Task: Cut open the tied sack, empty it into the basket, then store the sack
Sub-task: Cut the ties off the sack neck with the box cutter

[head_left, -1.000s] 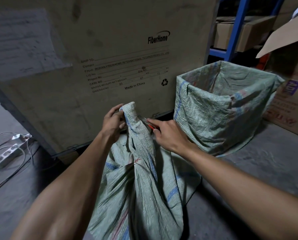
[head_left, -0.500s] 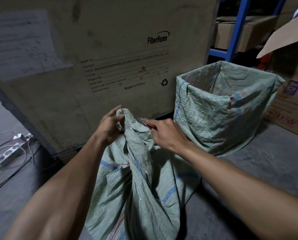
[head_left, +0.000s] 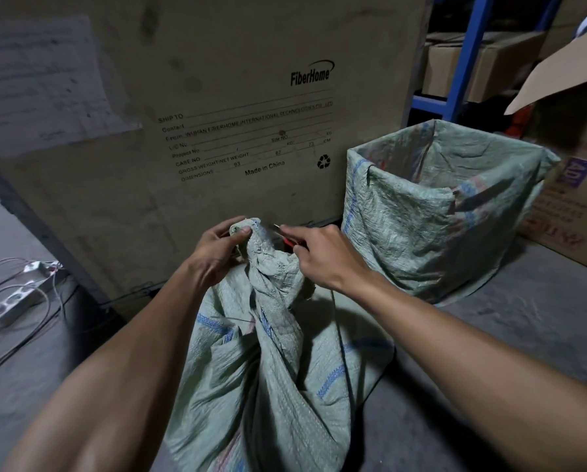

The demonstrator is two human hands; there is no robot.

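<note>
A pale green woven sack (head_left: 278, 362) with blue stripes stands on the floor in front of me, its neck bunched together at the top. My left hand (head_left: 217, 253) pinches the tip of the neck. My right hand (head_left: 322, 257) is closed around a small red-handled cutter (head_left: 287, 237), whose metal tip points at the neck. To the right stands the basket (head_left: 404, 212), square, open at the top and lined with the same green woven cloth. Its inside is mostly hidden from here.
A big cardboard crate (head_left: 183, 114) fills the space right behind the sack. A power strip with cables (head_left: 16, 294) lies on the floor at left. Cardboard boxes (head_left: 571, 199) and a blue shelf frame (head_left: 462, 63) stand at the right rear.
The sack's neck has dropped and slumped from its upright, stretched position. My left hand has shifted from gripping the neck's side to pinching its tip, while my right hand stays beside it.
</note>
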